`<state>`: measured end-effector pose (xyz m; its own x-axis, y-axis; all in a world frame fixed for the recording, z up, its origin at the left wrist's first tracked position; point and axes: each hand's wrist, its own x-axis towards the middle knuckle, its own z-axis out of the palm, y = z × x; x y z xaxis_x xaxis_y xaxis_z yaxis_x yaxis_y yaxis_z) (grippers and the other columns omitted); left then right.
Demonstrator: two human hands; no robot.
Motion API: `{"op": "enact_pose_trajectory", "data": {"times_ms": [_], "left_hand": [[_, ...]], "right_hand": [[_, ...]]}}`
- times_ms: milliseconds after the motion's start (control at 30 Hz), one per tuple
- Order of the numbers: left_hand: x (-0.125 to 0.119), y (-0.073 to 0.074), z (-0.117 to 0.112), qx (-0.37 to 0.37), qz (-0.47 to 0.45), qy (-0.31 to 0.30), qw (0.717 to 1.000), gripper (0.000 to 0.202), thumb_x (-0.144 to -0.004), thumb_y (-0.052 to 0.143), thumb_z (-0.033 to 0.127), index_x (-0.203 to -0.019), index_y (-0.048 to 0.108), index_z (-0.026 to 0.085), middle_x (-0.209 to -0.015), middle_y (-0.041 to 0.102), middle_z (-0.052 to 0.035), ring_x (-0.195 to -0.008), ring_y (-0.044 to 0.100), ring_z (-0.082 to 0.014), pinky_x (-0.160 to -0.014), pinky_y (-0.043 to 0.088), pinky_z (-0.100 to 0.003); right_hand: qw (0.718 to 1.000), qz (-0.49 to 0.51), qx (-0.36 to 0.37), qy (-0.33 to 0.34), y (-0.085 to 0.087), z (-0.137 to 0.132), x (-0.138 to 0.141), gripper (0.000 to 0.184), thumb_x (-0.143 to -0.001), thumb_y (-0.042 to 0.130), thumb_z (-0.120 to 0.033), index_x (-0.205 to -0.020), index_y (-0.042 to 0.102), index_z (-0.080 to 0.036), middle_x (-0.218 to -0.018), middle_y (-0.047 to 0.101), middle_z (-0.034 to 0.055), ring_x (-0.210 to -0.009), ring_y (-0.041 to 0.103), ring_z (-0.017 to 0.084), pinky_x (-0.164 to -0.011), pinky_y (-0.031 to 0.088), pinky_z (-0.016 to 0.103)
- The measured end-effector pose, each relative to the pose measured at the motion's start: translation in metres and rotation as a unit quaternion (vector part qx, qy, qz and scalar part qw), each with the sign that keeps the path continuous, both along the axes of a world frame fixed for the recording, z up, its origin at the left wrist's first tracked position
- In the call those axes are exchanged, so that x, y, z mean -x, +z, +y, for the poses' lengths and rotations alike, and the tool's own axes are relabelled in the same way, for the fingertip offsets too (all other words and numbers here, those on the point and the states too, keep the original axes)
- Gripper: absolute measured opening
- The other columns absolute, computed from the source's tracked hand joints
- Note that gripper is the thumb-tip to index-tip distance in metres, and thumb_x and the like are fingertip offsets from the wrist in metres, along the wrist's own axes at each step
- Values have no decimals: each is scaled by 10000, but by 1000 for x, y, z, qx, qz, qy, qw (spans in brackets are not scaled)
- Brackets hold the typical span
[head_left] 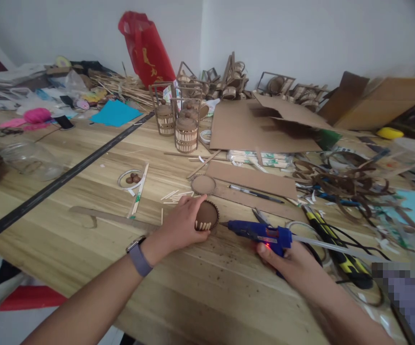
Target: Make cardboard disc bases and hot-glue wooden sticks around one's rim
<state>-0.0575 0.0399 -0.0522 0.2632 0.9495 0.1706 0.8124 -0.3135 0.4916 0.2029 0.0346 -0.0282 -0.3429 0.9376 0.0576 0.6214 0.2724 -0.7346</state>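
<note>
My left hand (183, 222) rests on the wooden table (96, 201) and grips a small round brown cardboard disc (207, 214) with short wooden sticks glued along its rim. My right hand (288, 261) is closed round a blue hot glue gun (261, 233) whose red light is on. The gun's nozzle points left and ends just right of the disc. A grey-strapped watch (137, 254) sits on my left wrist. A second cardboard disc (203, 184) lies just behind the first, with loose small sticks (175, 195) beside it.
Finished stick-and-cardboard lantern models (186, 129) stand mid-table. Cardboard sheets (261, 125), a cardboard strip (252, 179) with a pen, curled scraps (351, 184), a yellow-black tool (337, 249) and a long black ruler (67, 175) lie around. A red bag (146, 48) leans at the wall.
</note>
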Motion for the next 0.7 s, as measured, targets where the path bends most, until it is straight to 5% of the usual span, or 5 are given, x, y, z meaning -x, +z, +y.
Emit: {"op": "enact_pose_trajectory", "data": {"times_ms": [200,433,700], "left_hand": [[2,0,1,1,-12,-20,1000,818,-679,710,229,-1405,339,172,-1308,553,-131,-1254,452,-331,-1047,396,-492],[2,-2,1,-12,-34,-42,998,803,-682,719,201,-1396,351,178,-1370,515,-151,-1290,453,-325,-1091,358,-504],[5,-2,3,5,-50,-45,998,808,-680,746,214,-1392,365,187,-1364,525,-149,-1300,448,-327,-1088,363,-518]], "right_hand": [[999,-24,19,27,3,-7,5,376,-827,506,-492,-898,723,-194,-840,756,69,-748,687,244,-670,563,333],[998,-52,-5,27,0,-13,12,331,-802,508,-496,-730,674,-219,-664,700,58,-601,639,231,-560,529,319],[998,-52,-11,19,-8,-15,15,335,-812,505,-484,-805,682,-199,-762,726,94,-683,674,255,-617,544,352]]}}
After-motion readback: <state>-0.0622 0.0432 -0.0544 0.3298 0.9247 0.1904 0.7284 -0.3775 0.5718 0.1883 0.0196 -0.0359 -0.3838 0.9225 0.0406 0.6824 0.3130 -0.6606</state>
